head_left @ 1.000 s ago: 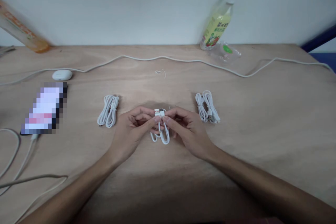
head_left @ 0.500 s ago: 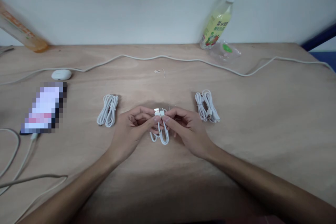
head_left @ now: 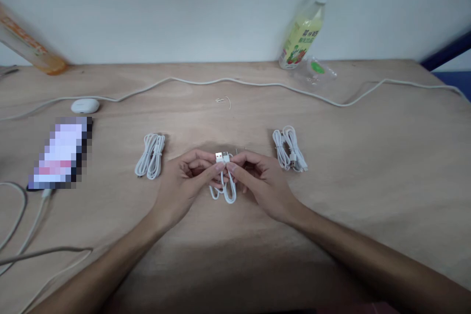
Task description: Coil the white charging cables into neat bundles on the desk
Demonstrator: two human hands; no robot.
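Observation:
Between my two hands is a white USB cable [head_left: 230,194], folded into loops that hang below the fingertips. Its metal-tipped plugs stick up side by side. My left hand [head_left: 189,181] pinches it from the left with thumb and fingers, and my right hand [head_left: 257,179] pinches it from the right, the thumbs almost meeting. The fingers partly hide the middle of the cable. Left of my hands lies a coiled pair of white cables [head_left: 150,156]. To the right are more coiled white cables [head_left: 289,149], tied, with plugs showing.
Small white tie pieces [head_left: 222,101] lie behind my hands. A long white cord [head_left: 257,83] crosses the table. At left are a phone [head_left: 59,154] with a charging cable and a white earbud case [head_left: 85,105]. A green-labelled bottle [head_left: 302,34], clear wrapper [head_left: 316,71] and orange-labelled bottle [head_left: 33,44] stand or lie by the wall.
My hands keep the same pinch on the cable, with hardly any movement. The whole view has shifted very slightly.

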